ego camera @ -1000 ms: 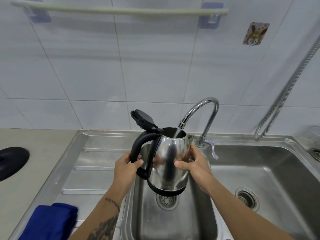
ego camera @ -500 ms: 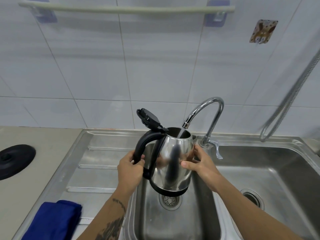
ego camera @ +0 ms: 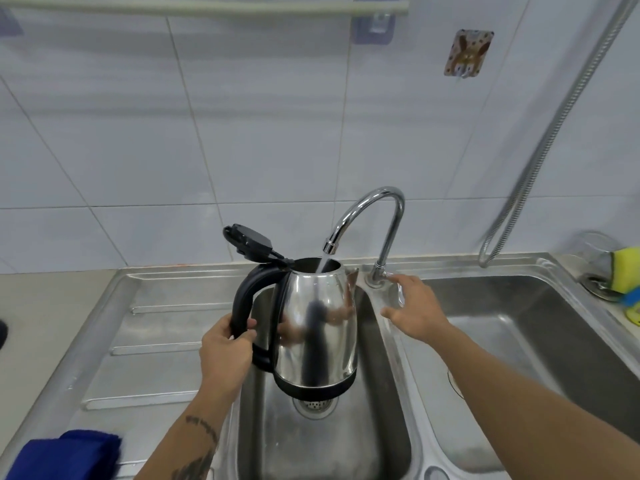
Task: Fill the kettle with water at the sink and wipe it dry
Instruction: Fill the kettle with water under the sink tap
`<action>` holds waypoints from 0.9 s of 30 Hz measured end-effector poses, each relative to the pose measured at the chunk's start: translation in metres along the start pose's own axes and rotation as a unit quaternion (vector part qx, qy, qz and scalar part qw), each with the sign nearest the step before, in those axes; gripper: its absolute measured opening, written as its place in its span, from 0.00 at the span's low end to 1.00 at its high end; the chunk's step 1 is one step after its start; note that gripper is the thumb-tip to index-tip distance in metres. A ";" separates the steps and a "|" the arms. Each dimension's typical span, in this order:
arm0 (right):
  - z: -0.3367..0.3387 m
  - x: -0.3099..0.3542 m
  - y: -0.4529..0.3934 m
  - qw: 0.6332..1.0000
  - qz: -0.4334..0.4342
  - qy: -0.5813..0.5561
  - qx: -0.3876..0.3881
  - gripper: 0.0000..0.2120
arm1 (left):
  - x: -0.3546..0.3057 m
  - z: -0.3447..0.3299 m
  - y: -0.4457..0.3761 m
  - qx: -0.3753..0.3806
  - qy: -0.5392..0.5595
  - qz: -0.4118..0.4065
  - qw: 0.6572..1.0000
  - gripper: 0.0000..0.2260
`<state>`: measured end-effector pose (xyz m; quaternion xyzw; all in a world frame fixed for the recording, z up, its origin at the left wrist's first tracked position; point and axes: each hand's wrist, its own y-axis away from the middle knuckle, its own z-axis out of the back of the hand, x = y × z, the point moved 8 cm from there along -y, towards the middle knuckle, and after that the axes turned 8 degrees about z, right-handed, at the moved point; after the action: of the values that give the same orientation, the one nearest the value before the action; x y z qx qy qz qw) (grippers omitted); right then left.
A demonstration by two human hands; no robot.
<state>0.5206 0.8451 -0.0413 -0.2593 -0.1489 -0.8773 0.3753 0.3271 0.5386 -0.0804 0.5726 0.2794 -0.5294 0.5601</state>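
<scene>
Filling step is in full swing here. The shiny stainless steel kettle with the black plastic handle [ego camera: 317,332] hangs over the left basin of the steel double sink [ego camera: 540,268], its black hinged lid [ego camera: 251,241] flipped up, and water from the curved chrome gooseneck tap [ego camera: 369,221] runs straight into the opening. The left hand [ego camera: 225,351] is wrapped around the lower part of the handle and carries the kettle alone. The right hand [ego camera: 414,311] is spread wide with nothing in it, hovering just beside the tap's base, where the lever seems to be (blurry there, can't tell if it touches).

My guess for next: shut the water off, keeping the kettle level since it's getting heavy one-handed. Then the folded dark blue cloth [ego camera: 67,455] on the draining board, well off to the left, is the obvious pick for wiping.
</scene>
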 end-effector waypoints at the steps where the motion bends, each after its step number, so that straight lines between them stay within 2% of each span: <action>1: -0.002 -0.007 -0.002 0.999 -0.007 0.027 0.016 0.36 | 0.000 -0.002 -0.001 0.001 -0.004 0.002 1.000 0.10; 5: -0.015 -0.028 -0.009 0.996 -0.024 0.069 0.055 0.35 | 0.002 -0.008 -0.005 0.003 -0.011 0.002 1.000 0.10; 12: -0.034 -0.046 -0.020 0.991 -0.003 0.108 0.075 0.29 | 0.008 -0.011 -0.017 0.003 -0.019 0.006 1.000 0.09; 15: -0.032 -0.048 -0.027 0.981 0.018 0.180 0.076 0.25 | 0.007 -0.013 -0.020 0.003 -0.015 0.006 1.000 0.09; 18: -0.025 -0.040 -0.035 0.961 0.053 0.260 0.079 0.25 | 0.004 -0.015 -0.023 0.000 -0.015 0.005 1.000 0.10; 22: -0.015 -0.036 -0.036 0.945 0.099 0.305 0.066 0.26 | 0.002 -0.014 -0.023 0.002 -0.006 0.010 1.000 0.11; 27: 0.008 -0.030 -0.038 0.958 0.126 0.258 -0.021 0.15 | -0.004 -0.013 -0.021 0.007 -0.010 -0.002 1.000 0.12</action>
<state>0.5131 0.8920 -0.0543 -0.0486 0.0050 -0.8630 0.5028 0.3109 0.5568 -0.0864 0.5707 0.2714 -0.5378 0.5581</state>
